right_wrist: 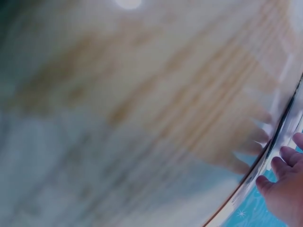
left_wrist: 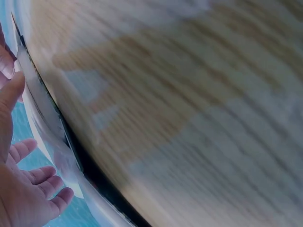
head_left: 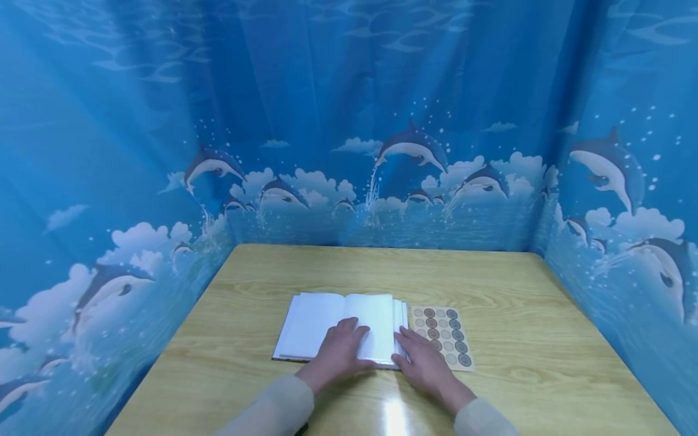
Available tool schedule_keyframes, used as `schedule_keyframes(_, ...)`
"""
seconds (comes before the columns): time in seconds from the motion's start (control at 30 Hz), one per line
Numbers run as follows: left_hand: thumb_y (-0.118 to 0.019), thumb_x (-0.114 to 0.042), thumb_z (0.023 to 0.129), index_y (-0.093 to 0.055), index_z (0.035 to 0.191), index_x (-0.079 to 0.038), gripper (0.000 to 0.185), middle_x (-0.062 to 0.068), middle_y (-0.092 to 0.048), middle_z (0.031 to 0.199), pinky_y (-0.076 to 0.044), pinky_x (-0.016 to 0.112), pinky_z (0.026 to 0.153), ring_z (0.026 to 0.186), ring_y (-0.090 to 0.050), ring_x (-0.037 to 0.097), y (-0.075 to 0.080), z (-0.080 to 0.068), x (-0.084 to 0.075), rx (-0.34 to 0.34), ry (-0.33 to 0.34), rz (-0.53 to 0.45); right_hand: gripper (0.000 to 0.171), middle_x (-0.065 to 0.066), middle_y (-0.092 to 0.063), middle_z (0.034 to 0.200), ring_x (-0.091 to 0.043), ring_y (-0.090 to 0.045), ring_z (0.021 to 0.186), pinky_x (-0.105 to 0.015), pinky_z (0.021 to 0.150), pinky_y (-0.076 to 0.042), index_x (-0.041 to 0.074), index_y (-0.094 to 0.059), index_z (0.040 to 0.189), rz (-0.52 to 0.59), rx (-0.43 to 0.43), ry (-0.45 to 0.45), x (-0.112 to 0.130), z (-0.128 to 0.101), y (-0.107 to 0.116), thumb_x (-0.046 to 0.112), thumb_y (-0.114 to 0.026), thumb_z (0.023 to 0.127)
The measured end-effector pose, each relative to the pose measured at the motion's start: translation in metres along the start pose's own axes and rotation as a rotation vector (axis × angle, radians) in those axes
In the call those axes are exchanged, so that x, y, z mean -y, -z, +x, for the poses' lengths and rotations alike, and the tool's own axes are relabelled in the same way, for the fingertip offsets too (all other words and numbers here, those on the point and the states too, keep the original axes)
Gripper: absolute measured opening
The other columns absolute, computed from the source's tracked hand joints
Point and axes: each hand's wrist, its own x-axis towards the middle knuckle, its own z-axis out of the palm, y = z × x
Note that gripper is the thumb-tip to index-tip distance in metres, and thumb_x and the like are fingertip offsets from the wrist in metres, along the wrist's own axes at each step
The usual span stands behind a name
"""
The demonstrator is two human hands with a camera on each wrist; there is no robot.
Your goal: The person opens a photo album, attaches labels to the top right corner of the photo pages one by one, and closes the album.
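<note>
Notebook (head_left: 327,324) lies open, blank pages up, on the wooden bench (head_left: 245,272), near the front edge and slightly left of centre. Left of it, the curtain (head_left: 109,181), blue and printed with dolphins, walls off the bench side. The left hand (head_left: 340,351) lies flat on the right-hand page, grip released, fingers straight and pressing the paper; in the left wrist view the same fingers (left_wrist: 28,175) show spread beside the book's dark cover edge. The right hand (head_left: 425,363) rests at the book's lower right corner, fingers extended against the fanned page edges, grip released, holding nothing. Just beside the book on its right lies a sticker sheet (head_left: 444,336) with rows of round dots, touching or nearly touching the pages.
</note>
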Motion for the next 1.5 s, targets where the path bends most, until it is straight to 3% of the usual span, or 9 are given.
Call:
schedule_keyframes(0.33,-0.083,-0.051,0.074,-0.061,0.131,-0.009,0.074,0.020,-0.051,0.138,-0.043,0.050,0.104,0.129,-0.047,0.035,-0.004,0.001,-0.001,0.008,-0.008,0.040,0.044,-0.023,-0.045,0.148,-0.042,-0.040,0.136,-0.059,0.112,-0.030,-0.002,-0.054,0.138,0.004,0.014,0.006,0.000,0.001,0.001,0.017,-0.058,0.098)
schedule_keyframes(1.07,-0.078,-0.049,0.081,-0.058,0.136,-0.006,0.073,0.021,-0.048,0.144,-0.041,0.048,0.108,0.131,-0.047,0.035,0.003,-0.001,0.004,0.086,0.016,-0.090,0.042,-0.021,-0.045,0.148,-0.042,-0.040,0.137,-0.058,0.112,-0.030,-0.001,-0.054,0.138,0.026,0.029,-0.047,0.001,0.003,-0.001,0.020,-0.053,0.101)
schedule_keyframes(1.5,-0.073,-0.051,0.085,-0.056,0.138,-0.007,0.072,0.021,-0.047,0.146,-0.040,0.046,0.109,0.132,-0.047,0.034,0.000,-0.001,0.011,0.099,-0.012,-0.097,0.042,-0.020,-0.045,0.149,-0.042,-0.037,0.138,-0.060,0.113,-0.027,0.002,-0.054,0.139,0.076,0.028,-0.094,0.005,0.005,0.000,0.025,-0.047,0.105)
